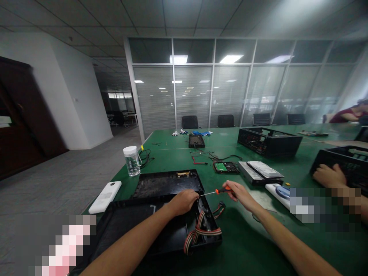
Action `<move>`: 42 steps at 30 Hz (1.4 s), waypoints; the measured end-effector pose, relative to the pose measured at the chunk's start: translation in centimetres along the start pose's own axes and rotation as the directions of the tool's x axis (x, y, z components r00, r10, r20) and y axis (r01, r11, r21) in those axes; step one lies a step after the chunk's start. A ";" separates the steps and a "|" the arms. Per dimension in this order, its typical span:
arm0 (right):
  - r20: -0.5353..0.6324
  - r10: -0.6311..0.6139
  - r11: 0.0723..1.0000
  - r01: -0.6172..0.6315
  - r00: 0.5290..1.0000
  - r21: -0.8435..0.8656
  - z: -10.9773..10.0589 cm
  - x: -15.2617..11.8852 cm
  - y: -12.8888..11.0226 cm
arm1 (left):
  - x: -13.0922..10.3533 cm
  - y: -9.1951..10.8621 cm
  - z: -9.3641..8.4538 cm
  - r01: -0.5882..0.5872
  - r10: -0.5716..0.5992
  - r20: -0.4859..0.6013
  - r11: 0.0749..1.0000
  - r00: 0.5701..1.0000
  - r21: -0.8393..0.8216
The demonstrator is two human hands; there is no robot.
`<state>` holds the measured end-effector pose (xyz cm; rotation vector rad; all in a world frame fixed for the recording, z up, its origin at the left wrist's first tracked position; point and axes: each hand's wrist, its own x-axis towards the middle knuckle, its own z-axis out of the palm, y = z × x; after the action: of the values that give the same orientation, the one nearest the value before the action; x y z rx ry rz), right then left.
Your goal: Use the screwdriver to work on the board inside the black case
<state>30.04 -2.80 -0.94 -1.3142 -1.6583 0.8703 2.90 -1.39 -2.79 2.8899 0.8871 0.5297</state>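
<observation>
My right hand [239,194] is closed around the orange-and-black handle of a screwdriver [220,190]. Its thin metal shaft points left, with the tip close to the fingers of my left hand [185,201]. Those fingers are curled together at the upper right edge of a black case panel [129,220]; what they pinch, if anything, is hidden. Striped ribbon cables [205,231] hang in loops over the panel's right end. Just behind it lies a second black panel [165,184] with a small brass-coloured part near its far edge.
A clear bottle [132,163] and a white power bank [105,197] stand at the left. Beyond my right hand are a hard drive [225,167], a metal disc drive [255,172] and a black computer case [268,142]. Another person's hand [330,175] touches a second case [345,163].
</observation>
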 end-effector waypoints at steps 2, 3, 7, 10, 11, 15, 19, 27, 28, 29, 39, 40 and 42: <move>-0.121 0.102 0.958 -0.065 0.987 0.278 -0.8 0.0 2.6 | 0.0 -0.3 0.1 -0.011 0.011 -0.011 1.000 1.000 -0.018; -0.175 0.121 0.922 -0.045 0.977 0.384 -1.2 0.1 3.3 | -0.1 -0.4 0.0 -0.019 0.018 -0.027 0.999 0.999 -0.033; -0.274 0.080 0.818 0.094 0.958 0.568 -1.9 0.7 3.2 | 0.0 -1.0 -1.5 -0.054 0.047 -0.096 0.995 0.994 -0.079; -0.258 0.006 0.855 0.129 0.966 0.503 -1.5 0.3 2.5 | 0.1 -1.5 -3.7 0.011 -0.018 -0.062 0.994 0.998 -0.113; -0.236 -0.014 0.886 0.122 0.972 0.447 -1.2 0.1 2.4 | 0.1 -1.6 -4.3 0.055 -0.057 -0.014 0.990 0.998 -0.130; -0.091 -0.050 0.982 0.065 0.995 0.177 0.3 -0.8 2.4 | -0.4 -2.4 -5.3 0.231 -0.180 0.300 0.962 0.937 -0.144; -0.006 -0.110 0.991 0.109 0.994 -0.072 1.4 -1.4 1.9 | -1.4 -2.9 -4.2 0.232 -0.192 0.377 0.971 0.906 -0.064; 0.440 -0.344 0.739 0.529 0.829 -0.418 3.2 -6.4 -5.8 | -2.8 -2.8 -5.2 0.069 -0.090 0.320 0.995 0.943 0.077; 0.518 -0.331 0.679 0.580 0.789 -0.450 3.7 -7.6 -6.3 | -2.9 -2.9 -5.6 0.054 -0.076 0.289 0.995 0.954 0.082; 0.564 -0.317 0.623 0.616 0.763 -0.483 4.2 -8.8 -6.4 | -3.0 -3.1 -6.1 0.048 -0.068 0.244 0.995 0.967 0.087; 0.338 -0.394 0.532 0.512 0.855 -0.675 3.4 -17.6 -0.1 | -2.3 -7.9 -5.2 0.277 -0.308 0.479 0.951 0.822 0.137; 0.311 -0.407 0.535 0.501 0.859 -0.681 3.0 -18.0 0.4 | -2.2 -7.9 -5.0 0.232 -0.274 0.492 0.962 0.827 0.145; 0.279 -0.408 0.545 0.477 0.869 -0.690 2.5 -18.4 1.0 | -2.0 -7.5 -5.1 0.103 -0.184 0.482 0.977 0.857 0.189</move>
<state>30.20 -20.57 -6.28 -1.2384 -2.4145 -0.1266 -4.42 3.56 0.10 2.8327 1.0729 -0.3093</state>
